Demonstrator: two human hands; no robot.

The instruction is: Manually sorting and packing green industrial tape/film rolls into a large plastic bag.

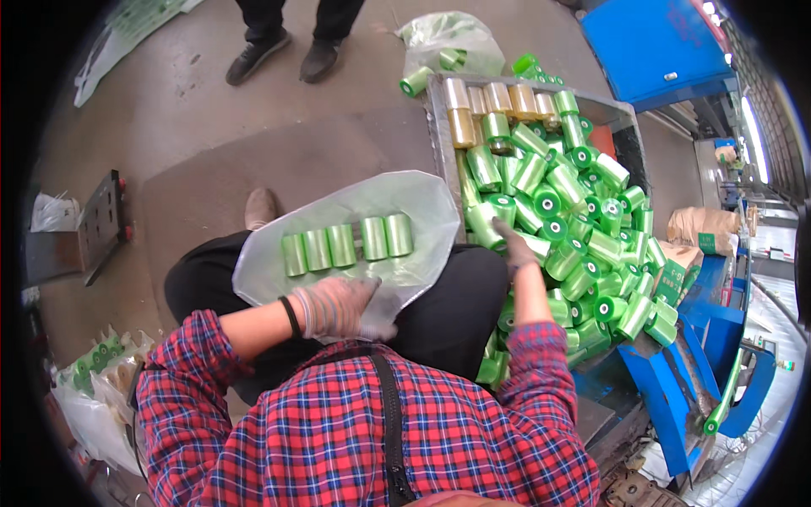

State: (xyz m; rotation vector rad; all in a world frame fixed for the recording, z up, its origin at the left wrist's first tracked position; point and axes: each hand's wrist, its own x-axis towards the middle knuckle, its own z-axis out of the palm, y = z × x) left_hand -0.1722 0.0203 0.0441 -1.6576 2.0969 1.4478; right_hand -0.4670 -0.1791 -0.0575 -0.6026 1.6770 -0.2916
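Interior of a factory workshop: a deep grey bin is holding a large heap of green film rolls, with amber rolls lining part of its far end; a large blue metal casing is standing beyond it; brown paper sacks are resting beside blue steel framing; a hard brown-grey floor is extending beneath, and clear plastic bags are holding more rolls
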